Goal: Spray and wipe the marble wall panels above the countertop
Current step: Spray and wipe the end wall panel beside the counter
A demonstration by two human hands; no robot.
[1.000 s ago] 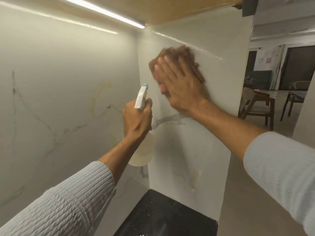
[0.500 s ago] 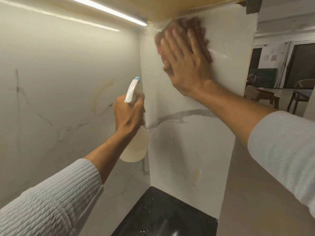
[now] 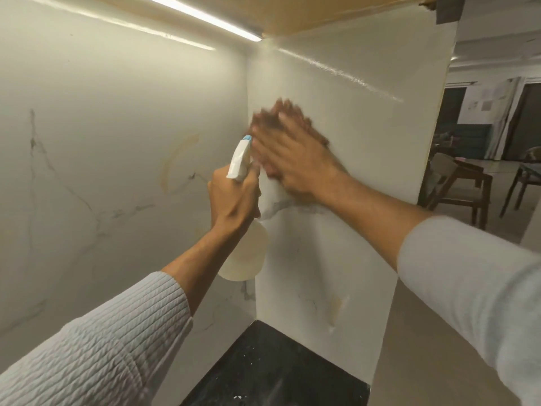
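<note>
Spray bottle (image 3: 244, 253) comes first: a pale, translucent body with a white trigger head and a blue nozzle tip, held upright in front of the corner where the two marble panels meet. How much liquid is inside cannot be told through the cloudy plastic.

Compared with half a second ago, the right hand (image 3: 295, 159) and its brown cloth (image 3: 272, 118) have come down from the top edge of the side marble panel (image 3: 366, 159), just under the cabinet, to about mid-height, close beside the nozzle. The grey vein (image 3: 278, 205) that showed in full below the wrist is now partly covered by the palm. Both hand and cloth are blurred.

The right hand lies flat with fingers spread, pressing the cloth against the side panel; the cloth shows only past the fingertips. The left hand (image 3: 232, 197) is curled tight around the bottle's neck, nozzle pointing up toward the corner; whether a finger rests on the trigger cannot be seen. The back marble panel (image 3: 117, 142) stands to the left, lit by the light strip (image 3: 205, 19) overhead. Below the corner lies the black bench (image 3: 278, 367), flecked with white specks.
</note>
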